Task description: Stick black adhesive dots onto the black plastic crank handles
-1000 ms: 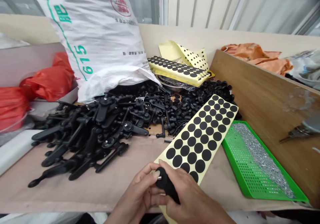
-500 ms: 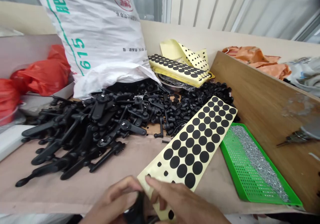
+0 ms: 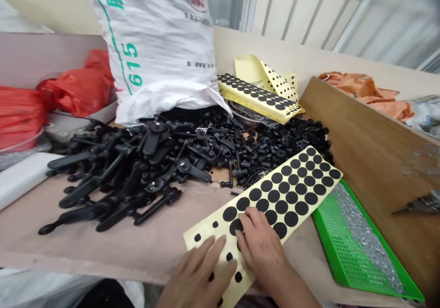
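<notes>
The left hand [image 3: 201, 278] lies at the bottom centre of the frame, its fingers [image 3: 215, 253] spread and released, pressing flat on a yellow sheet of black round pads [image 3: 285, 193]. The right hand [image 3: 263, 248] sits just beside it, its fingers [image 3: 249, 221] also open and resting on the sheet over the pads, grasping nothing. The sheet lies tilted across the bench [image 3: 103, 248], running from the bottom centre toward the right, and its lower-left end shows only small black dots on bare yellow. Just right of it is a green perforated tray [image 3: 326, 228] holding a strip of small silver screws [image 3: 364, 239], set against a wooden board [image 3: 364, 161]. To the left, a heap of black plastic levers [image 3: 113, 175] covers much of the bench, running into a pile of small black knobs [image 3: 288, 138]. Behind these, a second pad sheet [image 3: 257, 97] rests on a steel bowl [image 3: 240, 113], beside a white sack [image 3: 154, 33]. Red plastic bags [image 3: 77, 88] fill the upper left, and orange cloth [image 3: 364, 92] lies beyond the board.
</notes>
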`<state>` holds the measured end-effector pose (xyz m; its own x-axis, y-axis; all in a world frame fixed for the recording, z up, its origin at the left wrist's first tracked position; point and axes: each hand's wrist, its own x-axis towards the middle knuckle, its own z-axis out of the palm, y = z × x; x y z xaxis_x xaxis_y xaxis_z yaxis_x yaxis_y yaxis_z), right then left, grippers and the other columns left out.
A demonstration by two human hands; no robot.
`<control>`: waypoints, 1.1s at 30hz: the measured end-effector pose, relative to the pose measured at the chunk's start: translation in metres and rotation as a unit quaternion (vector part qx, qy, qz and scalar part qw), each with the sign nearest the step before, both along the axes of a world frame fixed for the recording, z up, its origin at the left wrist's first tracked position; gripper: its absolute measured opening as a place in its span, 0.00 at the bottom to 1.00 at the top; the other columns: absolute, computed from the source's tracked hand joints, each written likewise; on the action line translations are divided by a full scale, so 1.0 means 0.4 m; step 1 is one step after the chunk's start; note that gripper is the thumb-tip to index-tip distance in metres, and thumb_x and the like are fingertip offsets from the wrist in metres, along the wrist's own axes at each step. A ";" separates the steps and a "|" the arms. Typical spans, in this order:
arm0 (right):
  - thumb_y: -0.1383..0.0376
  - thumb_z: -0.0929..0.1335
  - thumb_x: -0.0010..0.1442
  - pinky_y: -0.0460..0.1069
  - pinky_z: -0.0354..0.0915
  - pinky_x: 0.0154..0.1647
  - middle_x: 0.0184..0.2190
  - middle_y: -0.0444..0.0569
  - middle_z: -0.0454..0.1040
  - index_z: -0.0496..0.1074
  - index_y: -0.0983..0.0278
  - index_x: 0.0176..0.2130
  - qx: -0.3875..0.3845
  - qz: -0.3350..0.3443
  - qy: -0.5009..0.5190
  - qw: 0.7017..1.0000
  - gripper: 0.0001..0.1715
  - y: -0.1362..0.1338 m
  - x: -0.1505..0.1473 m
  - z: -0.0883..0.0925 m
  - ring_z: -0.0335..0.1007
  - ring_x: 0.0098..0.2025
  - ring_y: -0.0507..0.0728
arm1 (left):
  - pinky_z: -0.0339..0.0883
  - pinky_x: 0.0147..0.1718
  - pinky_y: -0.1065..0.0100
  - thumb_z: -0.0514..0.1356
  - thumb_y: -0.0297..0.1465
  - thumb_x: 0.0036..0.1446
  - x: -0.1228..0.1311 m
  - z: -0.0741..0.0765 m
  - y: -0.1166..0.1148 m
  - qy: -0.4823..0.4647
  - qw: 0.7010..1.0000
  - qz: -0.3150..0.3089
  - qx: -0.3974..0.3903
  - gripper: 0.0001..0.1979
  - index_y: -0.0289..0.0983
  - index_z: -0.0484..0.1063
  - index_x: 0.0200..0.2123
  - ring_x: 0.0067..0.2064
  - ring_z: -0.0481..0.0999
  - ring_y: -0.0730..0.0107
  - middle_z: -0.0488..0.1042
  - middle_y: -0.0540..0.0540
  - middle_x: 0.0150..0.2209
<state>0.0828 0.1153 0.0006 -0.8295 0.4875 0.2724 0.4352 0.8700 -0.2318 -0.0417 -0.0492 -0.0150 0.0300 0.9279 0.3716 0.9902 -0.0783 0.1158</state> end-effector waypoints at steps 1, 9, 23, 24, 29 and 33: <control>0.73 0.61 0.57 0.57 0.72 0.35 0.39 0.58 0.70 0.70 0.67 0.39 -0.010 0.004 -0.001 1.000 0.11 -0.001 -0.001 0.002 0.69 0.39 0.63 | 0.64 0.48 0.57 0.56 0.44 0.58 0.018 0.002 0.030 0.023 1.000 -0.006 -0.010 0.21 0.44 0.67 0.53 0.57 0.65 0.52 0.66 0.41 0.59; 0.75 0.57 0.59 0.54 0.69 0.37 0.35 0.53 0.67 0.65 0.64 0.33 -0.087 0.027 0.007 0.996 0.11 0.014 0.008 0.012 0.68 0.38 0.60 | 0.62 0.41 0.54 0.51 0.48 0.60 0.032 0.028 0.117 -0.021 0.993 0.071 -0.090 0.22 0.44 0.67 0.53 0.49 0.69 0.52 0.70 0.43 0.55; 0.75 0.59 0.58 0.53 0.62 0.36 0.33 0.50 0.66 0.63 0.63 0.29 -0.048 0.013 -0.001 0.999 0.11 0.034 0.000 0.014 0.62 0.36 0.58 | 0.59 0.41 0.54 0.51 0.46 0.61 0.035 0.016 0.137 -0.013 0.993 0.072 -0.090 0.23 0.42 0.66 0.54 0.49 0.68 0.51 0.71 0.42 0.53; 0.75 0.59 0.58 0.53 0.62 0.37 0.33 0.50 0.66 0.62 0.63 0.28 -0.070 0.018 0.004 0.997 0.11 0.032 0.000 0.016 0.61 0.36 0.58 | 0.60 0.41 0.54 0.52 0.46 0.61 0.035 0.015 0.138 -0.012 0.993 0.072 -0.090 0.23 0.41 0.66 0.54 0.48 0.68 0.51 0.71 0.42 0.53; 0.76 0.61 0.55 0.52 0.60 0.37 0.29 0.46 0.66 0.58 0.62 0.26 -0.189 0.037 0.020 0.981 0.11 0.028 0.002 0.037 0.60 0.35 0.56 | 0.63 0.41 0.53 0.54 0.41 0.60 0.032 0.014 0.133 -0.024 0.995 0.053 -0.085 0.19 0.41 0.67 0.52 0.49 0.68 0.50 0.70 0.41 0.54; 0.78 0.61 0.52 0.53 0.60 0.40 0.30 0.46 0.69 0.60 0.62 0.25 -0.261 0.043 0.046 0.963 0.11 0.031 0.010 0.049 0.63 0.37 0.57 | 0.65 0.45 0.56 0.54 0.29 0.59 -0.009 0.018 0.110 -0.098 0.993 0.036 -0.054 0.16 0.43 0.68 0.50 0.50 0.68 0.55 0.70 0.44 0.53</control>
<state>0.0868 0.1276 0.0204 -0.8572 0.5083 0.0830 0.3228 0.6559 -0.6824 -0.0452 -0.0053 -0.0077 -0.1014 0.9597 0.2623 0.9505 0.0157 0.3102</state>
